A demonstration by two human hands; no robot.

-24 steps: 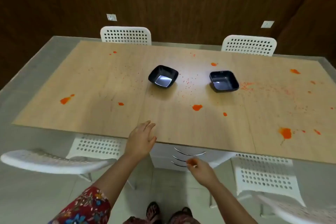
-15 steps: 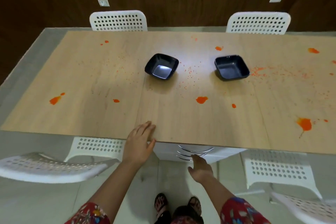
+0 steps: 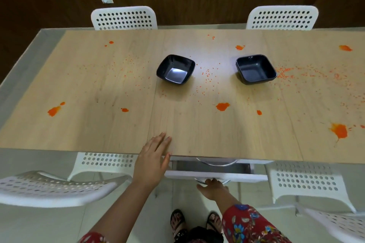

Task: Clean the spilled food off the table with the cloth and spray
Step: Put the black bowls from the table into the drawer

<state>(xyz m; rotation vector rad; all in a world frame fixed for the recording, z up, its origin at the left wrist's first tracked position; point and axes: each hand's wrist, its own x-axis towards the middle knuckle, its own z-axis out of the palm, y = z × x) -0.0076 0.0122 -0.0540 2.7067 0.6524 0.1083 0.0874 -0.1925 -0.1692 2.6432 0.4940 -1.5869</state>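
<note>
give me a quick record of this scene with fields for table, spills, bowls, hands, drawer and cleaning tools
table: light wood top
spills: orange blobs and fine crumbs scattered across it
bowls: left bowl and right bowl, black, square, empty, apart mid-table
left hand: flat on the near table edge
right hand: holds the drawer handle below the tabletop
drawer: partly open, contents hidden
cloth, spray: not in view
</note>
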